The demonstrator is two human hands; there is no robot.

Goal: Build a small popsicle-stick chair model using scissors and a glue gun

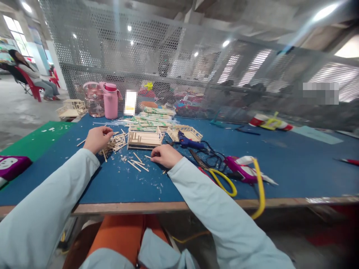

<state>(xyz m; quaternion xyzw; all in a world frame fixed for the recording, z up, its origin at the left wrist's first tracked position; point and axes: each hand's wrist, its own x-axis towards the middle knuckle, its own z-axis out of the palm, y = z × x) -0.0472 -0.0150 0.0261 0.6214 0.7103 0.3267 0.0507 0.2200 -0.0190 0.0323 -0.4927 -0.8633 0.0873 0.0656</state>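
My left hand [98, 139] is over the left edge of a pile of short wooden sticks [119, 142], its fingers bent together; whatever they may pinch is too small to make out. Between the thumb and fingers of my right hand [167, 155] is the end of a short wooden stick [147, 157], low over the blue tabletop. Several loose sticks [137, 163] lie just left of that hand. Behind it stands a small wooden frame with railings [146, 138], and a second tray-like wooden piece [185, 133] sits to its right.
A blue glue gun [190, 142], yellow-handled scissors [221, 181] and a purple power strip [244, 170] with a yellow cord lie to the right. Bundled sticks [154, 116] and a pink bottle [111, 101] stand behind, before a perforated metal screen [157, 56]. A person [30, 73] sits far left.
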